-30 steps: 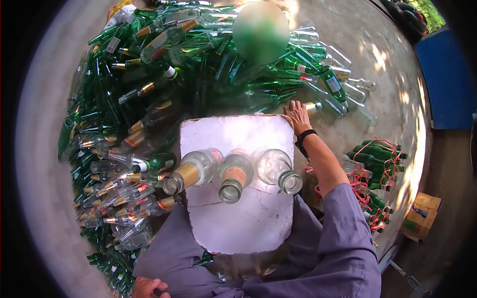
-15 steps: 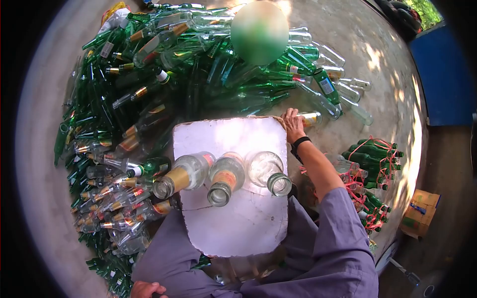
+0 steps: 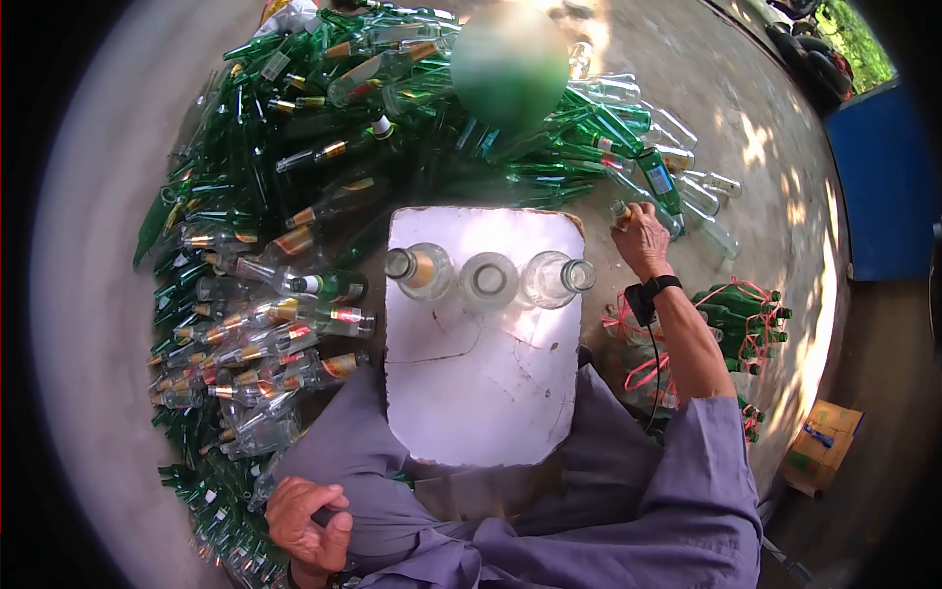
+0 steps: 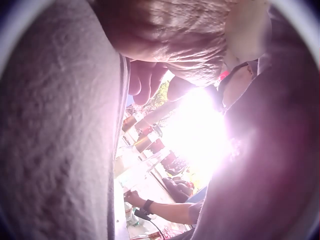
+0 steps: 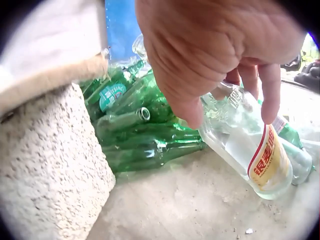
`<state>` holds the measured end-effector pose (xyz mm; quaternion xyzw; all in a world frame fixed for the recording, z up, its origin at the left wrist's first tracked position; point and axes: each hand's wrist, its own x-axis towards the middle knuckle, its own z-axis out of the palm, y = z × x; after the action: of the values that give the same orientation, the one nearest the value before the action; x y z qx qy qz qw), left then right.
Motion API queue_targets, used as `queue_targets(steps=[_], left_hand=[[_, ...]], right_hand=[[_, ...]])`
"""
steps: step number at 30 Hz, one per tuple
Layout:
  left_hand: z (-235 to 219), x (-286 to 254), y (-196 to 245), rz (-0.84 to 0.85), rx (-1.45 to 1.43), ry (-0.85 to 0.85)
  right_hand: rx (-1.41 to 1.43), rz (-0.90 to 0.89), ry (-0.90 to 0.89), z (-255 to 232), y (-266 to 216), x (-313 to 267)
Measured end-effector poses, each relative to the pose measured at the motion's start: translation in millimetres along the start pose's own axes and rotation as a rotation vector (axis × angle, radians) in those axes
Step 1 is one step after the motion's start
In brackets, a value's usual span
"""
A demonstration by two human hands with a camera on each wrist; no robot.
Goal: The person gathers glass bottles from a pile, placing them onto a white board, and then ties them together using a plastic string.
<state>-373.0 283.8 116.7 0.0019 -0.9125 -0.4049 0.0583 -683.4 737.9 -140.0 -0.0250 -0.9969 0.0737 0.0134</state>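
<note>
My right hand (image 3: 643,243) is off the far right corner of the white board (image 3: 481,402). It grips a clear glass bottle (image 5: 272,167) with a yellow and red label, thumb on one side and fingers on the other, as the right wrist view shows. That bottle slants above the concrete floor. On the board three clear bottles stand in a row: a gold-necked one (image 3: 430,280) at left, one (image 3: 488,282) in the middle, another (image 3: 549,282) at right. My left hand (image 3: 306,525) rests by my left thigh, fingers loosely bent, holding no bottle.
A large heap of green bottles (image 3: 255,167) lies beyond the board and down its left side, with clear labelled bottles (image 3: 255,344) nearest my left knee. At right are green bottles bundled with pink string (image 3: 741,319), a cardboard box (image 3: 824,447) and a blue panel (image 3: 883,177).
My right hand has moved away from the board's corner, gripping the clear bottle. My left hand shows more fully. The head view has shifted, so the standing bottles appear from more directly above.
</note>
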Motion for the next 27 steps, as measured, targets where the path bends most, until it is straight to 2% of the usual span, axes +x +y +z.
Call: queue_targets(steps=[3,8,9,10,12,13,15,17,18,19,20,21,22,23,24,26,27], left_hand=[[-3,-1,3,-0.001,-0.046,-0.028],[-11,2,8,-0.054,-0.151,-0.074],[-16,-1,4,-0.185,-0.229,-0.148],[-11,2,10,-0.265,-0.443,-0.099],[-9,11,23,-0.371,-0.59,-0.131],[-7,19,29,-0.368,-0.595,-0.13],[-1,35,41,-0.068,-0.347,-0.33],[16,50,55,0.121,-0.285,-0.401],[25,56,64,0.126,-0.283,-0.4],[35,62,72,0.201,-0.216,-0.435],[44,66,79,0.274,-0.15,-0.469],[54,71,83,0.274,-0.15,-0.467],[66,75,85,0.352,-0.101,-0.428],[75,77,85,0.43,-0.052,-0.388],[83,79,83,0.431,-0.05,-0.387],[97,83,78,0.561,0.101,-0.324],[101,85,75,0.572,0.14,-0.305]], right_hand=[[0.144,0.079,0.066,-45,-10,-21],[0.33,0.02,0.03,-112,-22,-69],[0.373,-0.044,-0.022,-126,-27,-81],[0.415,-0.109,-0.071,-138,-31,-94],[0.452,-0.155,-0.035,-159,-48,-120],[0.512,-0.215,-0.09,-171,-56,-132],[0.551,-0.35,-0.169,-184,-68,-149],[0.557,-0.403,-0.21,-185,-81,-161],[0.565,-0.455,-0.255,-185,-88,-164],[0.577,-0.532,-0.332,-191,-96,-167],[0.577,-0.532,-0.33,-195,-105,-169],[0.568,-0.572,-0.412,-198,-115,-170],[0.559,-0.612,-0.494,-198,-122,-170],[0.641,-0.708,-0.427,-182,-124,-171],[0.633,-0.7,-0.415,-182,-132,-172],[0.631,-0.739,-0.443,-169,-143,-170],[0.635,-0.735,-0.446,-164,-147,-169]])
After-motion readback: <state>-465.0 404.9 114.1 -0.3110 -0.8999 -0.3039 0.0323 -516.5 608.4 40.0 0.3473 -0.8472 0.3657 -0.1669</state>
